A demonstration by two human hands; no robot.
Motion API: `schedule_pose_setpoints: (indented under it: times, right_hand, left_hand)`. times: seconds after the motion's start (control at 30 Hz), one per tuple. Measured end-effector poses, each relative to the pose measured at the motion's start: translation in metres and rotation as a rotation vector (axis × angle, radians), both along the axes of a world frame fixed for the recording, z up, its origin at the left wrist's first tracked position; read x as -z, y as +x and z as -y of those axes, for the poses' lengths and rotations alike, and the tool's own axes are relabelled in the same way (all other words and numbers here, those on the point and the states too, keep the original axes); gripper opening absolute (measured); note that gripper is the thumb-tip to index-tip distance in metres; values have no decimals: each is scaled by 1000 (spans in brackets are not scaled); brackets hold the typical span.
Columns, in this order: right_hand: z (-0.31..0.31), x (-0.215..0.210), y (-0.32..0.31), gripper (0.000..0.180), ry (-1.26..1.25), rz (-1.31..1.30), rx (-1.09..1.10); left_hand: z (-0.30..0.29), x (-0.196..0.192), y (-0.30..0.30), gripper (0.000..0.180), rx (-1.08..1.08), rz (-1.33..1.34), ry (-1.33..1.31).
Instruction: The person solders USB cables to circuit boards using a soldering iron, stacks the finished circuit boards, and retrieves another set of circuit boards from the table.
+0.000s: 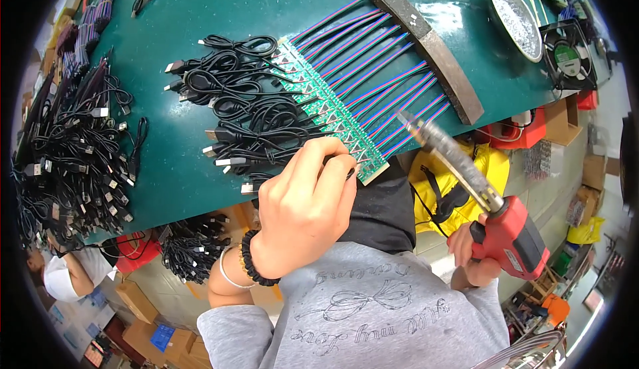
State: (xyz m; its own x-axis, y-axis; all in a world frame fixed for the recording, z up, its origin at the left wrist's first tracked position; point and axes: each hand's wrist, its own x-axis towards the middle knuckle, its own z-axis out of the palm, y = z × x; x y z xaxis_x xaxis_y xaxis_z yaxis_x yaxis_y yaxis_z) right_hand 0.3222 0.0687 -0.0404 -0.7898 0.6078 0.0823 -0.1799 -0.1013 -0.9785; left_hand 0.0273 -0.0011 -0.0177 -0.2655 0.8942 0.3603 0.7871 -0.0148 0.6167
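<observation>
My left hand point(307, 199) is closed in a pinch at the near end of a strip of green circuit boards point(326, 99). A bit of a black USB cable point(247, 188) shows by its fingers; the fingertips hide most of the contact spot. My right hand point(469, 252) wraps round the handle of a red and black soldering gun point(516, 236). Its long barrel points up and left, the tip near the ribbon wires point(399, 119) on the strip's right side. Several coiled black USB cables point(249, 103) run into the strip's left edge.
A dark metal bar point(426, 43) lies across the ribbon wires' far ends on the green table point(193, 9). A big pile of black cables point(73, 156) is at the left. On the right are a metal dish point(516, 19) and a small fan point(568, 56). A yellow bag point(492, 166) sits below the table edge.
</observation>
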Motion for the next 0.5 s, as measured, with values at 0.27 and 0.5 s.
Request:
schedule_pose_setpoints:
  times: [0.27,0.5]
  right_hand:
    - [-1,-8,19,12,-55,60,12]
    - [9,4,16,15,134,-18,119]
  left_hand:
    - [-2,-4,-2,14,20,38,-39]
    - [-1,-2,-1,14,8,26,-3]
